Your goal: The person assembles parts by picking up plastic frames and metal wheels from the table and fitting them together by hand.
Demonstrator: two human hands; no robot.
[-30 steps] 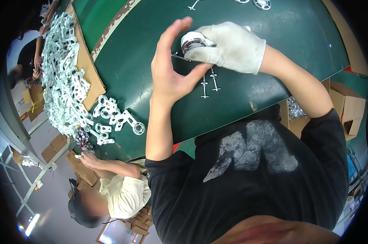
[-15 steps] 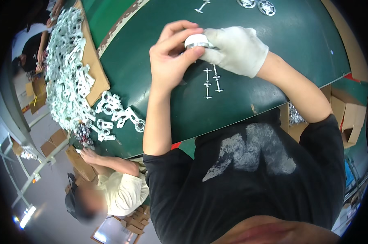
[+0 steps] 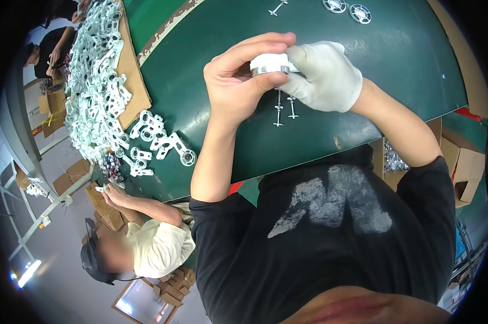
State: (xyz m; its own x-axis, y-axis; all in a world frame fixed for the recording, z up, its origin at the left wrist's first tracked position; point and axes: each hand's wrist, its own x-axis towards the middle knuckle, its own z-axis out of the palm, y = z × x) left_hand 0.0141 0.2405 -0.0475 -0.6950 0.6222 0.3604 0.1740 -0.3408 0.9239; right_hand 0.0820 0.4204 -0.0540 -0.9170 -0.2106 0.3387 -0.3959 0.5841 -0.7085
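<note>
My bare left hand point(image 3: 230, 86) is wrapped round a white, round cap-like part point(image 3: 268, 61) with a silver rim, thumb in front and fingers behind. From the other side my right hand point(image 3: 330, 78), in a pale glove, pinches the same part; the gloved fingertips are partly hidden. Below the hands, two thin silver rods with crosspieces, one a longer rod point(image 3: 279, 110) and one a shorter-looking rod point(image 3: 292, 107), lie on the green table point(image 3: 319, 135). A similar silver rod point(image 3: 278, 7) and two spoked silver rings point(image 3: 360, 14) lie farther back.
At left lies a big heap of pale arm-shaped parts point(image 3: 95, 86) beside a cardboard sheet point(image 3: 135, 70), with several loose parts point(image 3: 147, 129) nearer. A co-worker in a cream shirt point(image 3: 157, 248) sits at the left. An open carton point(image 3: 400, 175) holding shiny pieces stands below the table's right edge.
The round part has tilted, showing more of its silver rim. Both hands sit slightly lower and farther right in the picture, covering more of the rods; the whole view has shifted a little.
</note>
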